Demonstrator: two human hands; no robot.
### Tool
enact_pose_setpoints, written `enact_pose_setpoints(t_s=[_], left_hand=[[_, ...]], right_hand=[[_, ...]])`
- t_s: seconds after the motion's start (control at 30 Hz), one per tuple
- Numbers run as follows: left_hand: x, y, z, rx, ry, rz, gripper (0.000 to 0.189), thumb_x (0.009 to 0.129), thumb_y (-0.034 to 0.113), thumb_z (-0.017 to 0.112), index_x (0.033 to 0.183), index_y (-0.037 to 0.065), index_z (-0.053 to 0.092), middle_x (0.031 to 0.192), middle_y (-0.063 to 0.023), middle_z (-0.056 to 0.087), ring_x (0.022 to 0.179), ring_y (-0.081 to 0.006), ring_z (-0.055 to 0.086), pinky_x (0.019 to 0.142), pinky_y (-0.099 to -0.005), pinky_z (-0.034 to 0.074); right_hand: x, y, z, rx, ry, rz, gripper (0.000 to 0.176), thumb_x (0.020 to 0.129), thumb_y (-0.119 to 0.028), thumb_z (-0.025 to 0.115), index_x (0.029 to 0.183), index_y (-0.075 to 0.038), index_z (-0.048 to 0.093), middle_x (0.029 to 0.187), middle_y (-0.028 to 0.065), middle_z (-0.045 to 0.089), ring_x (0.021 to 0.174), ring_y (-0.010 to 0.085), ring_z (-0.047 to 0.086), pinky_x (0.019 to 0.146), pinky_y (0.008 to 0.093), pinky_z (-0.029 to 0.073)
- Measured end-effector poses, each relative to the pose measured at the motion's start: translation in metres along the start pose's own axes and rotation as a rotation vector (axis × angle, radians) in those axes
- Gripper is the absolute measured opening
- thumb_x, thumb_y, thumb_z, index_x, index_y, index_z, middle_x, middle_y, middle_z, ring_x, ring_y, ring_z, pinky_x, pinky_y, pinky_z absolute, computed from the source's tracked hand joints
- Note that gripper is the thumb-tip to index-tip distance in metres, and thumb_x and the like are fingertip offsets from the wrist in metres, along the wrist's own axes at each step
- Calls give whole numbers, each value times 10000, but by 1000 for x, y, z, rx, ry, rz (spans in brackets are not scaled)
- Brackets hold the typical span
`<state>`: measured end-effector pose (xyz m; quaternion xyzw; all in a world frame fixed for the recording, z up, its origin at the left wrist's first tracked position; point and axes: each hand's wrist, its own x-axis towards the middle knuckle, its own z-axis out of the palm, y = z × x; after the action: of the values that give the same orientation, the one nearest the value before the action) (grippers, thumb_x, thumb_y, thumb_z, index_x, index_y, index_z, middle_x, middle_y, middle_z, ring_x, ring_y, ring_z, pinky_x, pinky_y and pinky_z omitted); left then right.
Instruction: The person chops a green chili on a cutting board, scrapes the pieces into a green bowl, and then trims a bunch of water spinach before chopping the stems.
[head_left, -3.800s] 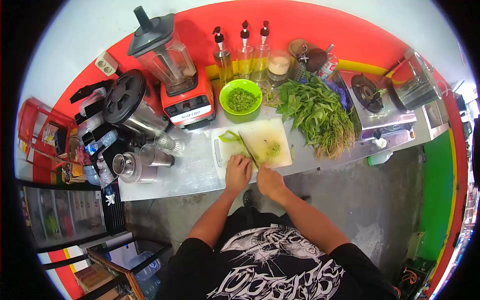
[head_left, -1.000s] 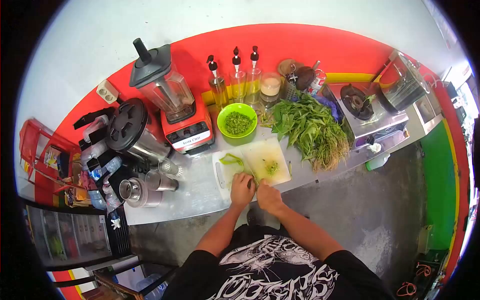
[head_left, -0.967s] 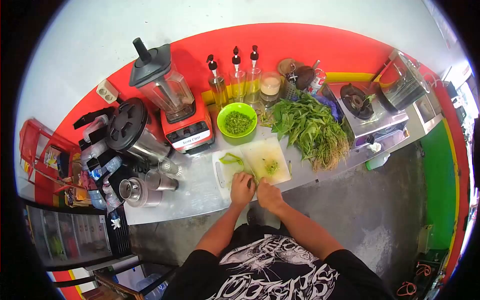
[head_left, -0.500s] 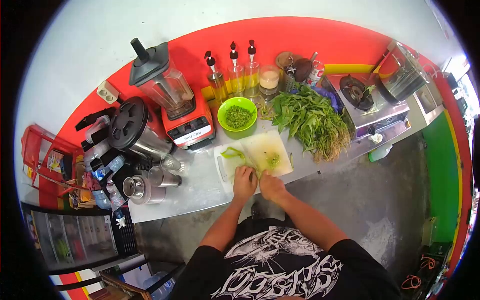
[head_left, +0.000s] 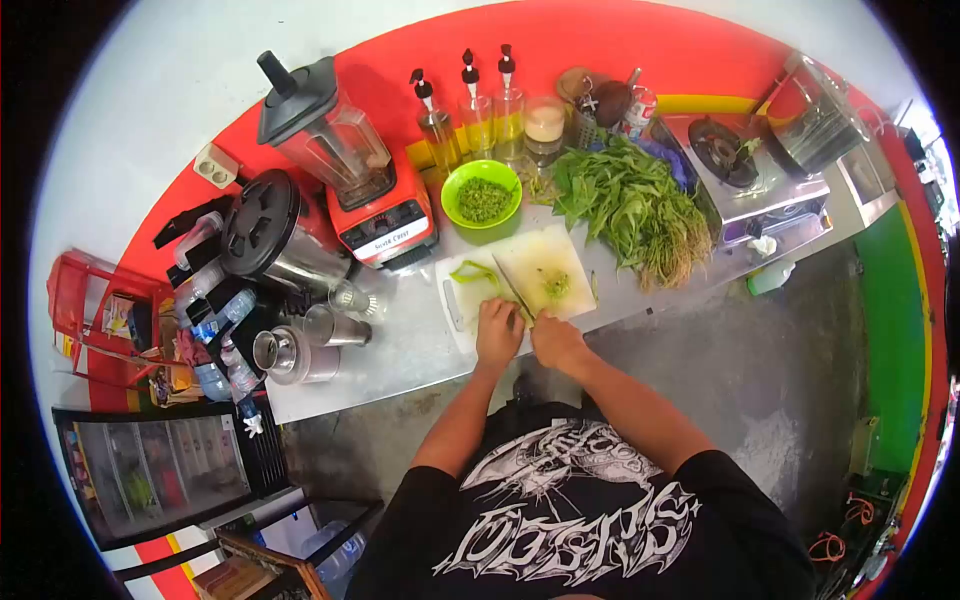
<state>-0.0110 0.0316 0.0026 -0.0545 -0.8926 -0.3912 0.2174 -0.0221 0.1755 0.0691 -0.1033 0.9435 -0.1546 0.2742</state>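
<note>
A person's right hand (head_left: 558,343) gripped a knife (head_left: 515,287) that slanted across a white cutting board (head_left: 545,246). The left hand (head_left: 499,332) curled beside it, its grip hidden. Green stalks (head_left: 474,271) lay left of the knife, chopped bits (head_left: 556,287) right.

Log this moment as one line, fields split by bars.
right hand: grips knife | left hand: at cutting board, beside knife | on cutting board: green pieces, right of knife | green bowl: chopped greens
</note>
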Motion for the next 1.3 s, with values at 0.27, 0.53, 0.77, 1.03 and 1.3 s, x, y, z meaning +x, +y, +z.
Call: enact_pose_setpoints(t_s=[0.27,0.53,0.77,1.03,1.3], left_hand=[[0,-5,3,-23,1,-5,101,813,28,698,909,26,667,933,-144,611,944,-372,552,844,-465,470],[2,-9,4,-52,0,-69,165,770,30,745,925,5,695,947,-130,613,948,-350,555,865,-420,473],[-2,-7,1,-51,-9,-55,145,802,37,726,940,3,694,963,-138,620,963,-352,553,868,-433,470],[-4,-5,3,-58,18,-69,121,832,13,690,951,-8,687,963,-158,609,959,-367,546,870,-442,455],[-6,-2,-3,-58,-13,-58,87,833,-6,673,920,0,665,943,-155,620,944,-371,550,853,-447,457]], right_hand=[[6,-4,3,-20,14,40,335,897,-77,597,1187,69,513,1060,295,712,1028,428,714,873,507,576],[-5,-3,17,30,23,89,306,916,-93,569,1178,60,528,1068,284,713,1028,433,711,876,502,576],[0,-2,3,8,2,13,330,939,-155,552,1174,69,493,1073,319,692,1029,458,698,868,546,560],[-6,-8,15,68,1,56,264,917,-91,568,1124,66,519,1075,328,687,1034,461,696,898,519,559],[-11,-14,6,45,-27,52,323,937,-110,532,1192,87,509,1106,322,688,1047,455,694,906,506,559]])
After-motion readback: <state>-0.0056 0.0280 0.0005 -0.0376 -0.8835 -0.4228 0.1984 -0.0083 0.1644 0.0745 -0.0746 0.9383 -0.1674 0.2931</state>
